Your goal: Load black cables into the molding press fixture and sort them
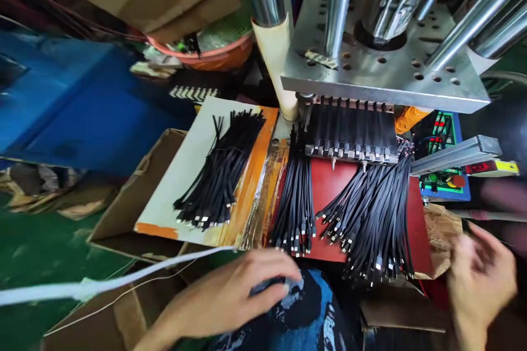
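My left hand (251, 290) is over my lap near the table's front edge, fingers stretched, thumb apart and nothing in its grasp. At the right, my right hand (480, 277) is raised beside crumpled brown paper (442, 233); it is a little blurred, with loosely bent fingers apart and no object visible in it. Between them, a large fanned bundle of black USB cables (376, 219) and a narrower cable bundle (295, 203) lie on a red board (329, 181). Behind these, a black mould (349, 131) holds a row of cables with their connectors facing me.
Above the mould hangs a thick metal press plate (382, 79) on steel columns. More cables (224, 170) lie on a white board (177, 175) over a cardboard box (127, 197). A control panel (444, 159) and metal bar (457, 154) stand right. A white cord (115, 284) crosses the lower left.
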`<state>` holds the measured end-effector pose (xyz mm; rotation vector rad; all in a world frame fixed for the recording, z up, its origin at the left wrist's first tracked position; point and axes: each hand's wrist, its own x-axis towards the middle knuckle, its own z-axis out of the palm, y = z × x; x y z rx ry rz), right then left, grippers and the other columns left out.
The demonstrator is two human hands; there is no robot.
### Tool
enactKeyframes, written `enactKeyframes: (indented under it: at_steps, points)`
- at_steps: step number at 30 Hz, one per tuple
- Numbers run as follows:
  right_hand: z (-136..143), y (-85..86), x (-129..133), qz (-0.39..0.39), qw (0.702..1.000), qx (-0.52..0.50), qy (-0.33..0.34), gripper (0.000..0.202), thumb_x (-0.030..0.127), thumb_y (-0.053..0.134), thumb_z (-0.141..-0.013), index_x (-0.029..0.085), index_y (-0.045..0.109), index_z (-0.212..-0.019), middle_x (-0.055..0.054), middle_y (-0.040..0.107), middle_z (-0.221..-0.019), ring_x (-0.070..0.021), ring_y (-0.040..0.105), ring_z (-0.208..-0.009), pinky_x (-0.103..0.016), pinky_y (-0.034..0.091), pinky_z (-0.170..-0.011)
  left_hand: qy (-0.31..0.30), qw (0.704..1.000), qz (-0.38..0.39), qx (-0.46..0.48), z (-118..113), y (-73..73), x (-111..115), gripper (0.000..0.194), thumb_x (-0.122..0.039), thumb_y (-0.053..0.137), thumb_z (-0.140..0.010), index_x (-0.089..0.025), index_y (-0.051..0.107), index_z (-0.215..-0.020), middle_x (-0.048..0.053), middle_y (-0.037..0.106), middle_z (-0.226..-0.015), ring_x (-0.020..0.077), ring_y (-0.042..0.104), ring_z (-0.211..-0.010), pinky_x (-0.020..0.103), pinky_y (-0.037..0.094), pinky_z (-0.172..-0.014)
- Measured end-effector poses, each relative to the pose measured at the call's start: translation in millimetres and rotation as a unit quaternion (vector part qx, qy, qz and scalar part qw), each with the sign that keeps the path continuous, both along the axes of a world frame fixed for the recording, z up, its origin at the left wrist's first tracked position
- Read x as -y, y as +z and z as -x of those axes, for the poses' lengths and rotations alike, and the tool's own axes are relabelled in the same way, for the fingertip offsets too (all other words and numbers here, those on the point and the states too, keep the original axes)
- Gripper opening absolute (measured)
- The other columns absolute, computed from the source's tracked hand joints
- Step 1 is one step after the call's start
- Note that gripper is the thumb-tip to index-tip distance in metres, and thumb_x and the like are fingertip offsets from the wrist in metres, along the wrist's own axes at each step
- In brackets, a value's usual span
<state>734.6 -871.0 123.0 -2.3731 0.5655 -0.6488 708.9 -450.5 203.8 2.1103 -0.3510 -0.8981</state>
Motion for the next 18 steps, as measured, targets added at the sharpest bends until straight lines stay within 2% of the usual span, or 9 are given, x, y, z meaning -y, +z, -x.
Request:
enactKeyframes:
  at_steps: [1,2,3,4,6,8,9,11,18]
  points:
    - [32.4,-19.5,6.8,-0.049,0.993,0.016,-0.11,0.049,0.063,0.061,-0.091,0.042,0.067,-0.135,-0.013,0.074,-0.109,-0.0423,0.076,-0.095,-0.063,0.062,-0.08,0.023,0.998,-0.01,-0.064,26.6,-17.1,-12.7,0.031,-0.041,0.057,-0.104,-0.04,0.078,-0.127,-0.005,0.078,-0.134,0.02,0.072,-0.124,0.03,0.053,-0.111]
    - [59.3,-39.9,10.4,-0.092,0.977,0.001,-0.192,0.044,0.069,0.06,-0.087,0.043,0.07,-0.121,-0.01,0.071,-0.093,-0.0419,0.075,-0.08,-0.062,0.061,-0.069,0.055,0.992,-0.022,-0.109,47.2,-38.5,-20.7,0.033,-0.043,0.059,-0.102,-0.039,0.078,-0.128,-0.004,0.078,-0.134,0.0223,0.072,-0.124,0.032,0.054,-0.11]
    - [80.4,-60.1,10.8,-0.151,0.965,-0.053,-0.209,0.041,0.071,0.064,-0.079,0.042,0.07,-0.106,-0.006,0.067,-0.079,-0.0399,0.072,-0.068,-0.06,0.059,-0.061,0.097,0.986,-0.031,-0.128,62.0,-62.9,-24.0,0.036,-0.047,0.059,-0.1,-0.035,0.079,-0.127,-0.001,0.079,-0.131,0.0246,0.073,-0.122,0.035,0.054,-0.11]
    - [95.9,-79.2,8.4,-0.21,0.953,-0.123,-0.179,0.04,0.069,0.07,-0.071,0.037,0.069,-0.096,-0.003,0.064,-0.071,-0.0366,0.069,-0.061,-0.056,0.059,-0.058,0.159,0.978,-0.043,-0.128,71.4,-88.4,-23.1,0.039,-0.049,0.058,-0.098,-0.03,0.08,-0.123,0.002,0.081,-0.125,0.0266,0.074,-0.12,0.037,0.055,-0.109]
    - [111.9,-111.5,-2.4,-0.27,0.934,-0.209,-0.108,0.039,0.061,0.076,-0.058,0.03,0.066,-0.079,-0.002,0.062,-0.061,-0.0309,0.063,-0.053,-0.05,0.058,-0.055,0.303,0.947,-0.051,-0.092,77.8,-135.5,-13.1,0.039,-0.05,0.057,-0.093,-0.022,0.082,-0.103,0.005,0.083,-0.105,0.029,0.076,-0.107,0.039,0.058,-0.102]
    - [113.4,-134.1,-15.6,-0.287,0.926,-0.237,-0.061,0.035,0.056,0.073,-0.055,0.026,0.063,-0.07,-0.002,0.064,-0.059,-0.028,0.062,-0.052,-0.046,0.058,-0.055,0.395,0.917,-0.016,-0.051,74.3,-168.4,-0.2,0.037,-0.05,0.058,-0.087,-0.019,0.077,-0.08,0.006,0.08,-0.084,0.0295,0.075,-0.094,0.039,0.06,-0.092]
    - [111.0,-141.8,-21.1,-0.286,0.926,-0.239,-0.054,0.034,0.056,0.07,-0.056,0.026,0.063,-0.07,-0.003,0.065,-0.059,-0.0278,0.062,-0.053,-0.045,0.058,-0.057,0.417,0.908,-0.003,-0.037,71.2,-178.2,5.0,0.037,-0.05,0.058,-0.085,-0.019,0.072,-0.071,0.006,0.077,-0.076,0.0288,0.074,-0.087,0.038,0.061,-0.087]
    - [104.5,-151.4,-27.8,-0.272,0.933,-0.23,-0.06,0.033,0.056,0.064,-0.058,0.027,0.061,-0.073,-0.003,0.067,-0.064,-0.0297,0.067,-0.061,-0.046,0.06,-0.064,0.434,0.901,0.007,-0.02,66.3,-186.8,10.9,0.036,-0.05,0.06,-0.081,-0.02,0.065,-0.062,0.005,0.07,-0.065,0.027,0.071,-0.077,0.037,0.061,-0.078]
    - [95.4,-155.0,-28.9,-0.217,0.952,-0.205,-0.064,0.04,0.055,0.057,-0.061,0.029,0.066,-0.09,-0.008,0.074,-0.082,-0.042,0.076,-0.101,-0.058,0.061,-0.094,0.457,0.889,0.018,0.009,68.9,-186.7,13.9,0.033,-0.042,0.063,-0.079,-0.021,0.057,-0.055,0.003,0.063,-0.06,0.0245,0.066,-0.073,0.036,0.059,-0.076]
